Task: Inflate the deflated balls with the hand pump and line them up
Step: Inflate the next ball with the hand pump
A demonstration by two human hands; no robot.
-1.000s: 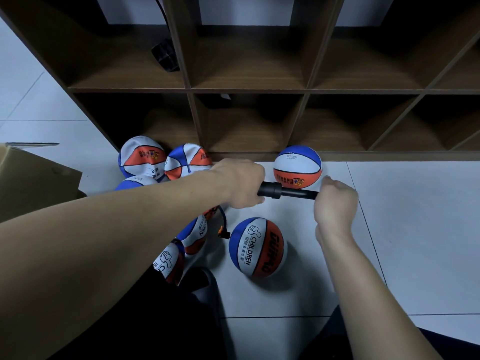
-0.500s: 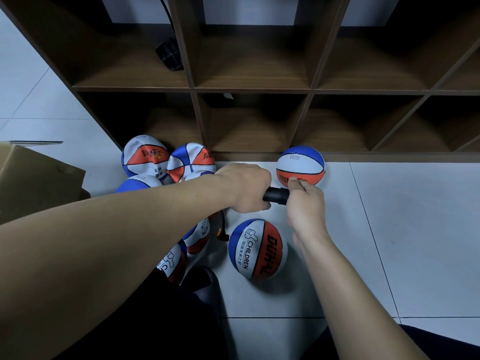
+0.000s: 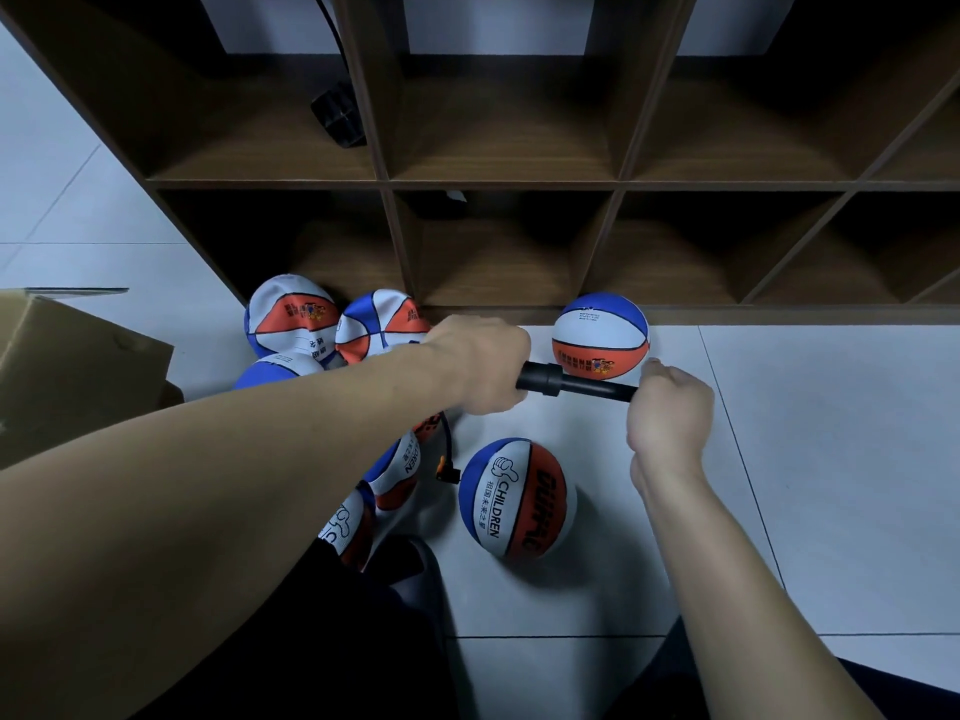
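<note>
Both fists around the black pump [image 3: 576, 383]: left hand [image 3: 480, 363] on barrel, right hand [image 3: 670, 413] on handle.

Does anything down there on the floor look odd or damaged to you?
Nothing looks broken. The heap of balls left of the shelf looks crumpled and caved in, but they are only flat, unlike the round ball by the shelf.

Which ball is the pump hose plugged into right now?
The CHILDREN ball lying nearest the person, below the pump. The hose's orange connector meets its left side; the round ball by the shelf sits unconnected.
</note>
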